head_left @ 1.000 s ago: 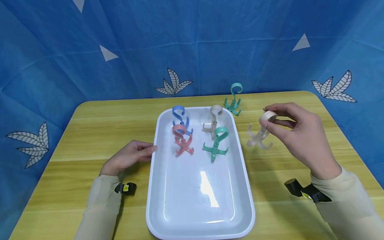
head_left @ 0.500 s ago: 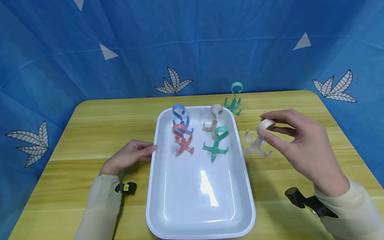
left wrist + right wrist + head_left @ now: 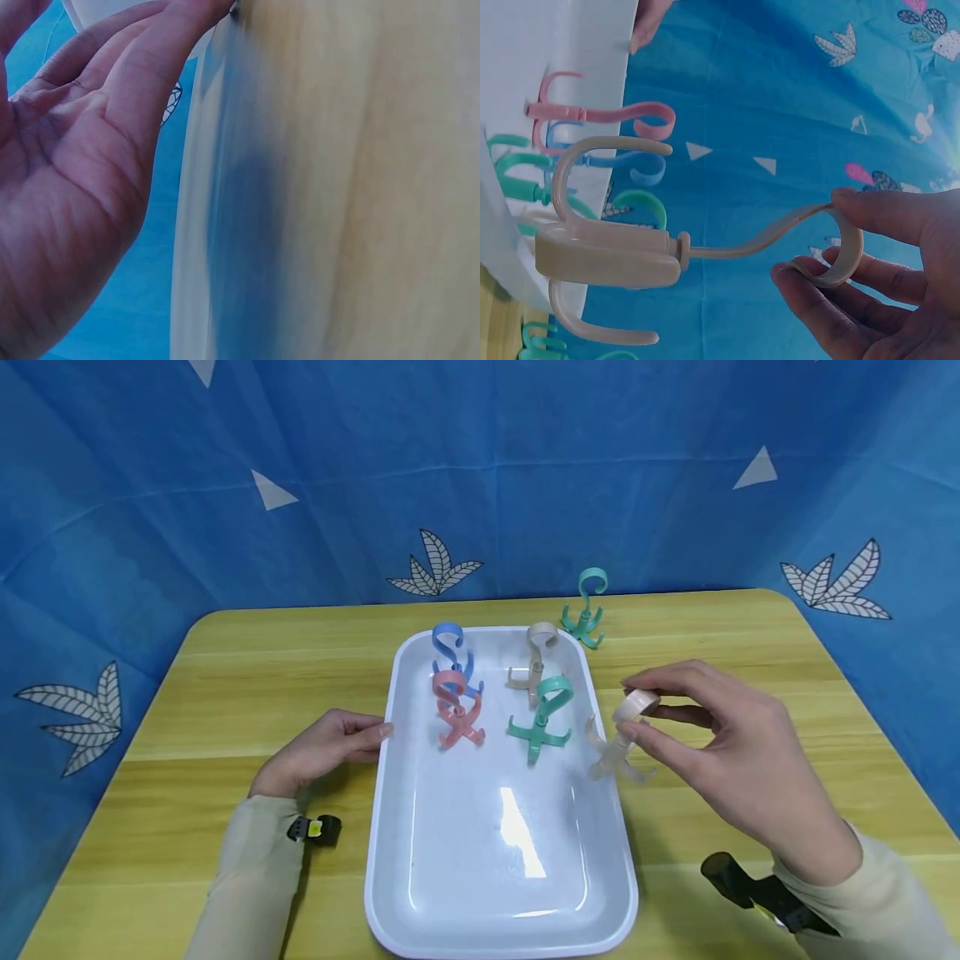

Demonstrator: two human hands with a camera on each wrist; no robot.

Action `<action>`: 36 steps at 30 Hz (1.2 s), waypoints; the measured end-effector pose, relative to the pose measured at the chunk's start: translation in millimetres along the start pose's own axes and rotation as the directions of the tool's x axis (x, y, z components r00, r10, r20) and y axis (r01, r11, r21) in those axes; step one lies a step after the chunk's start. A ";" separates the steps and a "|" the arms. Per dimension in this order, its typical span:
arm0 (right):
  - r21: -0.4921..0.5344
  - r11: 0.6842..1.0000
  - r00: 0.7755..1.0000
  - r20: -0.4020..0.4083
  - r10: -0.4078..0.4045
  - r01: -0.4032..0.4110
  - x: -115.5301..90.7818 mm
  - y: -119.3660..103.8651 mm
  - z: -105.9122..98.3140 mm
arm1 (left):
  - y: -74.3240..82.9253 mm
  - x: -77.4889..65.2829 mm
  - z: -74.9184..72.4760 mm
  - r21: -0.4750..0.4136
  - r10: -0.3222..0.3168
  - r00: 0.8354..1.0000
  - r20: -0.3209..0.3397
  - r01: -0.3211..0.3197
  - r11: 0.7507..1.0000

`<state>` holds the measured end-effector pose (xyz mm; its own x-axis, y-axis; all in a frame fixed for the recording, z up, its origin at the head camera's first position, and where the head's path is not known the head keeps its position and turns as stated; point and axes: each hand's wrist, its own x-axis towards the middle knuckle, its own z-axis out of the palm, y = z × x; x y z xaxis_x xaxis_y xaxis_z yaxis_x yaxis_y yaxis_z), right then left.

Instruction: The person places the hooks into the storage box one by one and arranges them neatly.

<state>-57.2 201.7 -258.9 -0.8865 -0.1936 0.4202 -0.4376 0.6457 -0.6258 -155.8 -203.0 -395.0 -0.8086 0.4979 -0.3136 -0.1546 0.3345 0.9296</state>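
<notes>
My right hand (image 3: 738,760) pinches the curled top of a beige multi-prong hanging hook (image 3: 607,255), its prongs pointing down over the right rim of the white tray (image 3: 480,893). With the thumb on the left rim, my left hand (image 3: 326,750) holds the tray's edge; its other fingers are partly hidden there. Standing upright inside the tray are a blue hook (image 3: 447,643), a pink hook (image 3: 460,722), another beige hook (image 3: 535,672) and a green hook (image 3: 540,735). The pink one partly covers the blue one.
A second green hook (image 3: 582,625) stands on the wooden table (image 3: 285,660) just beyond the tray's far right corner. Blue patterned cloth (image 3: 495,485) hangs behind the table's far edge.
My right hand has brought the beige hook left and towards me, from beside the tray to over its right rim. The left hand and the tray have stayed put.
</notes>
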 end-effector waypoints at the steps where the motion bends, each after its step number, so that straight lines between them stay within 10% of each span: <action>1: -0.009 1.000 1.000 0.006 0.000 0.000 -0.5 -0.8 0.7 | 0.0 0.5 0.0 0.001 0.001 1.000 0.002 -0.001 1.000; 36: 0.326 0.940 0.960 0.280 0.008 -0.103 11.7 3.1 40.5 | 0.7 0.7 -0.7 0.019 -0.013 1.000 -0.005 0.013 1.000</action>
<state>-75.1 171.5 -282.6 -0.8966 -0.3876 0.2142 -0.3689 0.3859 -0.8456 -157.0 -203.0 -394.4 -0.8095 0.4894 -0.3242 -0.1539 0.3560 0.9217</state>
